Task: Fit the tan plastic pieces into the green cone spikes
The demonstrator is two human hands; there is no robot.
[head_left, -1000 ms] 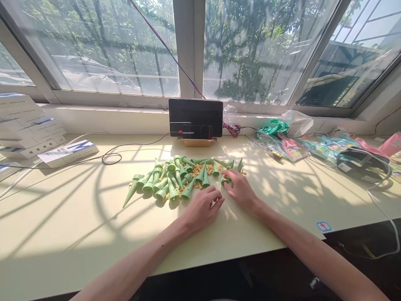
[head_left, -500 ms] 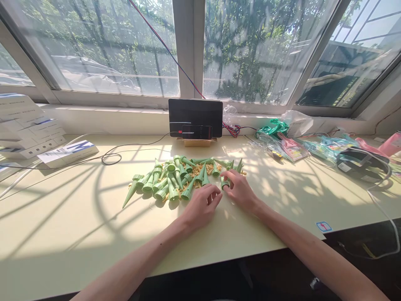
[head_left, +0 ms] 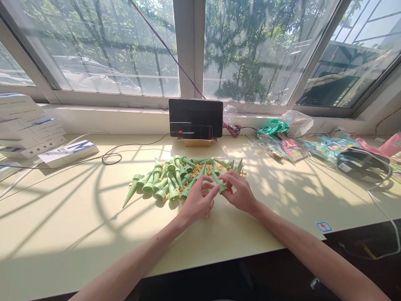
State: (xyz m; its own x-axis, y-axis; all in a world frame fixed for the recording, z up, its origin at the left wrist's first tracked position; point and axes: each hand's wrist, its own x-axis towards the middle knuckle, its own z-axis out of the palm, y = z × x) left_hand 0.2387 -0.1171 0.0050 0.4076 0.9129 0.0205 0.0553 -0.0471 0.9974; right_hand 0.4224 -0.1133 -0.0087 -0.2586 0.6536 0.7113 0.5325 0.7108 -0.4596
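Note:
A heap of several green cone-shaped plastic spikes (head_left: 171, 179) lies on the pale yellow table (head_left: 78, 217), mixed with small tan pieces (head_left: 196, 169). My right hand (head_left: 239, 192) pinches one green spike (head_left: 217, 182) at its wide end, lifted just off the table at the heap's near edge. My left hand (head_left: 199, 198) meets it from the left, fingers curled, thumb and forefinger pinched beside the same spike. Whether the left fingers hold something small is hidden.
A black tablet (head_left: 196, 117) with a phone (head_left: 197, 132) leaning on it stands at the back, cables (head_left: 111, 158) running left. White boxes (head_left: 28, 129) sit far left. Plastic bags (head_left: 291, 140) and a black device (head_left: 360, 163) crowd the right. The table edge runs close below my arms.
My right hand has picked a green spike out of the heap and raised it. My left hand has lifted from the table and moved up to meet it.

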